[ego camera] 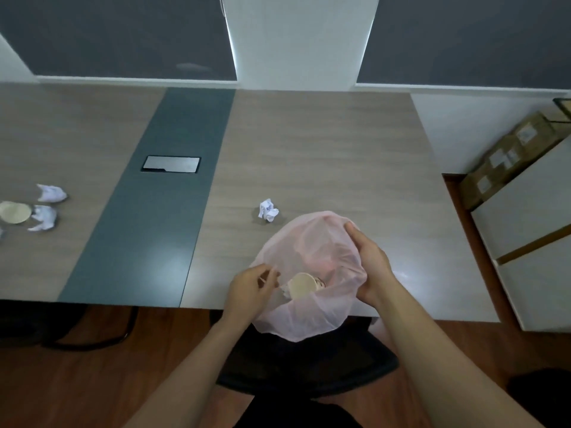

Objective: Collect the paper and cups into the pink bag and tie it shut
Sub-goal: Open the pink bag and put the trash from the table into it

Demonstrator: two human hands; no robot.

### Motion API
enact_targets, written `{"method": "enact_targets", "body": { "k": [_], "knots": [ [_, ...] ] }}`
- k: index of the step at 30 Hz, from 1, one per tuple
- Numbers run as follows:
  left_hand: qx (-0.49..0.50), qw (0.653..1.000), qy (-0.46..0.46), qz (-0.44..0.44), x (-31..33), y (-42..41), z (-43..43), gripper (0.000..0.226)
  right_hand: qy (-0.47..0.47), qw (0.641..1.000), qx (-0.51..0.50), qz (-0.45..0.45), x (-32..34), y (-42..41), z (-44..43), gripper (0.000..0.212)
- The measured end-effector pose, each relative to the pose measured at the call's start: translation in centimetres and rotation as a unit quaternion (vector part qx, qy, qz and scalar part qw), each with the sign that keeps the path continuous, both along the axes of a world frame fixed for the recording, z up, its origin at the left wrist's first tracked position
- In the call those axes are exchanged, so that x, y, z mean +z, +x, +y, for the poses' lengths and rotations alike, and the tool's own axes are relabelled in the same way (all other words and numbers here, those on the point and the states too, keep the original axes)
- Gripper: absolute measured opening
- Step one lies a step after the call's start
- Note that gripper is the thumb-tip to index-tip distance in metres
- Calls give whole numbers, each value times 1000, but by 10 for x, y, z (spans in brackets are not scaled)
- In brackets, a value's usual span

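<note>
The grey wood-grain bench (324, 143) carried the work. A thin translucent pink plastic bag (309, 316) hung open over its near edge, with a beige paper cup (301, 285) already between the fingers. The right hand (370, 264) gripped the right rim, fingers curled over it. The left hand (247, 288) pinched the left rim. Advised: keep the mouth wide and free one hand. A crumpled white paper ball (268, 210) lay just beyond the fingers. A second beige cup (14, 212) and two white paper wads (46, 217) lay well to their left. Reach, not obstruction, appeared the difficulty.

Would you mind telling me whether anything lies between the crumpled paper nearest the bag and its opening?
Nothing visible does: only bare table separates the crumpled paper from the far rim of the pink bag.
</note>
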State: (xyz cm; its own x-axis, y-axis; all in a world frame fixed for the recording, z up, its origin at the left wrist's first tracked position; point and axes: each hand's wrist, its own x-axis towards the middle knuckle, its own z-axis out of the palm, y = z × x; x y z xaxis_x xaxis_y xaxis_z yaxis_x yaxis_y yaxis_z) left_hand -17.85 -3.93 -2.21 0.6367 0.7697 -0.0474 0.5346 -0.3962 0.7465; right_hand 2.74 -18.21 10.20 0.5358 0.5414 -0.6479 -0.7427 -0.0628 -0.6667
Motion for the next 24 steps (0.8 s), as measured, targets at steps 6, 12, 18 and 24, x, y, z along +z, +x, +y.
{"method": "enact_targets", "body": {
  "k": [6,12,18,24],
  "knots": [
    [171,984,-54,-5,-3,-36,-18,80,47,996,65,32,0,-27,10,48],
    [168,948,-253,100,-25,-24,0,65,28,997,65,22,-14,-45,18,50],
    [230,897,-378,-9,-29,-11,61,25,-36,999,-22,-29,-24,-38,41,33],
    [102,888,-443,74,-28,2,152,53,-113,984,-135,14,-61,-39,72,39]
  ]
}}
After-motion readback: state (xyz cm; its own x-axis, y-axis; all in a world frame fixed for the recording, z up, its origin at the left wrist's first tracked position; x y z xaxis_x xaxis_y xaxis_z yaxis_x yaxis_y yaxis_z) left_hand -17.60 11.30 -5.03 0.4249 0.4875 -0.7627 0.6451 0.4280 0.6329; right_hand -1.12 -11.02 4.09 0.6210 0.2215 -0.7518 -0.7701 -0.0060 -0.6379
